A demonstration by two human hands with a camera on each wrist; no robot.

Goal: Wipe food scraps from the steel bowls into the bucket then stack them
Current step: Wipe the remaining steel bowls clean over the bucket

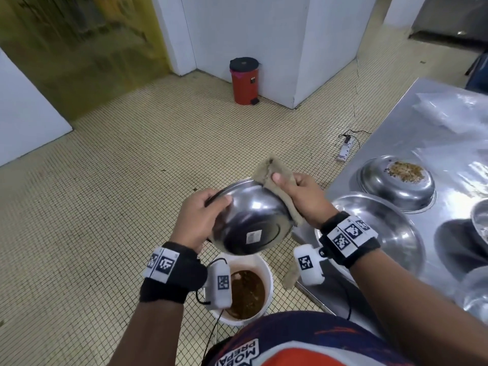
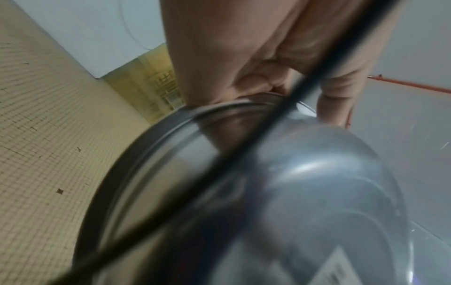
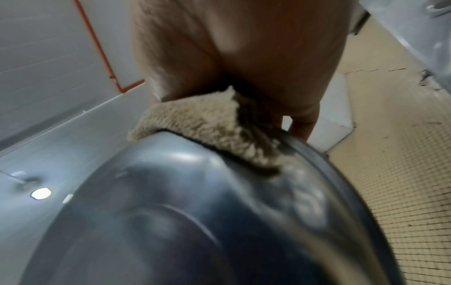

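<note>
Fingers of left hand (image 1: 196, 216) grip the rim of the tilted steel bowl (image 1: 253, 220), centre frame, base facing cam. Right hand (image 1: 303, 198) fingers clamp the beige cloth (image 1: 277, 180) over the far rim. Bucket (image 1: 260, 268) sits directly below, lower centre, scraps already in.

Tip: keep mouth angled down over bucket, sweep cloth toward low edge, don't let cloth tail drag.

Count: 1 bowl in hand; on desk (image 1: 396, 107), right of frame, 1 dirty bowl (image 1: 396, 180) w/ scraps, 1 empty bowl (image 1: 375, 225), others cut off at edge, can't count. 1 cloth, 1 bucket, 1 red bin (image 1: 244, 80) upper centre.
</note>
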